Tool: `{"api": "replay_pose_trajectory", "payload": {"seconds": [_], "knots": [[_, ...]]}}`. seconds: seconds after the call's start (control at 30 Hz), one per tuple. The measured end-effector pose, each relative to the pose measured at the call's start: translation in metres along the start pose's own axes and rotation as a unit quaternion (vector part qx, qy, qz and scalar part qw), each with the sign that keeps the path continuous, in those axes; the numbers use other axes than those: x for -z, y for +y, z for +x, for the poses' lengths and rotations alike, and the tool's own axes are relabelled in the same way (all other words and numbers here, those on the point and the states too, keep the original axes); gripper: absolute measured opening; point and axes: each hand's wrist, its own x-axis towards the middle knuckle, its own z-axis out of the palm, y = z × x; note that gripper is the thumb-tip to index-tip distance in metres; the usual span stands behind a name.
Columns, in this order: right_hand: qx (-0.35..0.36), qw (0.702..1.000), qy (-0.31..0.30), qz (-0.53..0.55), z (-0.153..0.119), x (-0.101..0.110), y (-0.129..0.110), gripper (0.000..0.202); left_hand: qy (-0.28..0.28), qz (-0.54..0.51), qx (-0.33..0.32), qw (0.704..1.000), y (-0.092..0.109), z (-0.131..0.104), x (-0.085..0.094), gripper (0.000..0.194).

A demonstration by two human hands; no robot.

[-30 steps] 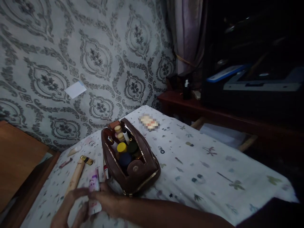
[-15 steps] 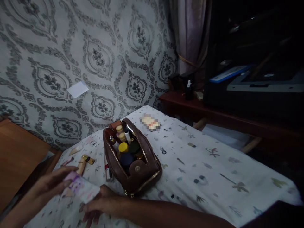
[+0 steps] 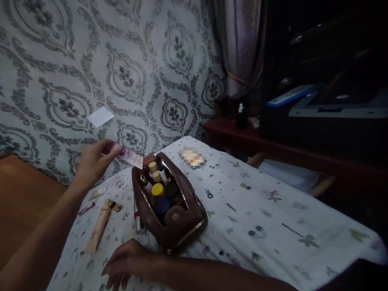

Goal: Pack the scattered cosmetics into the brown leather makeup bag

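My left hand (image 3: pixel 98 157) is closed on a pink-and-white squeeze tube (image 3: pixel 130 157), pinched between thumb and fingers. The tube's pale flat end points at the far left corner of an unzipped brown makeup bag (image 3: pixel 189 194). In the bag stand several containers, among them a jar with a yellow lid (image 3: pixel 157 190), a dark blue lid (image 3: pixel 161 205) and beige caps (image 3: pixel 156 176). My right hand (image 3: pixel 129 258) is empty, its fingers loosely bent and apart, in front of the bag. A beige tube (image 3: pixel 98 230) and a gold-and-black item (image 3: pixel 113 205) lie left of the bag.
A silver-and-red tube (image 3: pixel 138 222) lies against the bag's left side. Behind the bag is a blurred-out item (image 3: pixel 192 157) on the patterned sheet (image 3: pixel 257 210). A wooden panel (image 3: pixel 27 198) stands left, a reddish shelf (image 3: pixel 224 127) back right.
My left hand has carried the pink-and-white tube up and away, toward the bag's far end. My right hand no longer touches the tube and stays in front. The beige tube is now uncovered.
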Motion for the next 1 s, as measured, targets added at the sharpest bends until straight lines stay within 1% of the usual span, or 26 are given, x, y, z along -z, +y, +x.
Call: {"api": "replay_pose_trajectory", "payload": {"seconds": [0.07, 0.13, 0.23, 0.4, 0.53, 0.67, 0.8, 0.9, 1.0], "knots": [[0.003, 1.0, -0.001, 0.005, 0.001, 0.001, 0.0, 0.043, -0.024, 0.103, -0.025, 0.994, 0.002, 0.013, -0.014, 0.044], [0.0, 1.0, -0.003, 0.006, 0.002, 0.002, 0.001, 0.043, -0.044, 0.189, -0.039, 0.98, 0.002, 0.021, -0.028, 0.042], [-0.007, 1.0, -0.007, 0.004, 0.002, 0.002, 0.0, 0.043, -0.08, 0.252, -0.054, 0.963, -0.001, 0.025, -0.045, 0.042], [-0.003, 1.0, 0.004, 0.007, -0.001, 0.0, -0.003, 0.037, -0.13, 0.267, -0.079, 0.952, -0.007, 0.028, -0.062, 0.039], [-0.007, 1.0, -0.001, 0.009, -0.002, 0.001, -0.004, 0.037, -0.144, 0.287, -0.085, 0.943, -0.01, 0.028, -0.07, 0.036], [-0.004, 1.0, -0.005, 0.012, 0.0, 0.001, -0.004, 0.039, -0.161, 0.294, -0.098, 0.937, -0.012, 0.029, -0.077, 0.038], [-0.005, 1.0, 0.0, 0.01, 0.0, 0.001, -0.004, 0.041, -0.178, 0.284, -0.092, 0.938, -0.011, 0.029, -0.081, 0.038], [-0.013, 1.0, 0.0, 0.01, -0.002, -0.001, -0.006, 0.047, -0.198, 0.277, -0.075, 0.937, -0.007, 0.029, -0.081, 0.034], [-0.021, 1.0, 0.001, 0.008, -0.004, -0.002, -0.009, 0.053, -0.226, 0.283, -0.07, 0.93, -0.005, 0.031, -0.082, 0.028]]}}
